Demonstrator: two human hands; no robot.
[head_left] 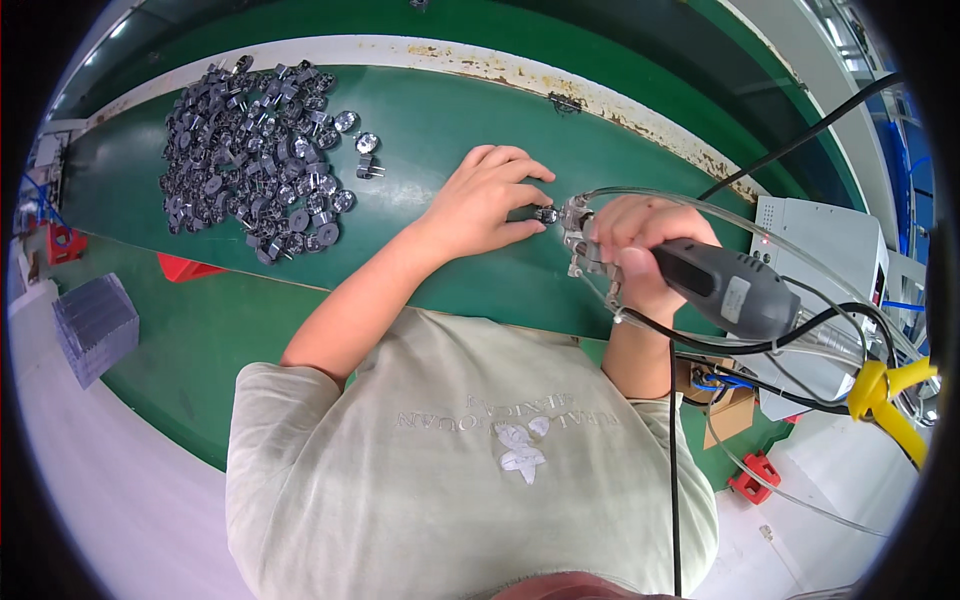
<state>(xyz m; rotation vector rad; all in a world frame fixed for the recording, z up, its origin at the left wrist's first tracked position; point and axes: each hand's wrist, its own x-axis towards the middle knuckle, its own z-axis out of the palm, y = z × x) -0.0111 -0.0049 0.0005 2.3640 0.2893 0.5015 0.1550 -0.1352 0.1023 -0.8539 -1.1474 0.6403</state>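
Over the green bench [430,110], my left hand [485,200] pinches a small dark round part [546,214] between thumb and fingers. My right hand [645,240] is wrapped round a grey and black electric screwdriver [735,290], which lies sideways. Its metal nose [578,220], with clear tubing on it, points at the small part and is very close to it; I cannot tell whether they touch. To the left of my left hand lie a few loose parts [368,143] of the same dark kind, some with metal prongs.
A large heap of dark round parts [250,160] covers the bench's left side. A white machine box [820,240] stands at the right. Black cables and clear hoses run from the screwdriver past a yellow tie [880,390]. A rusty white ledge [640,105] borders the bench's far side.
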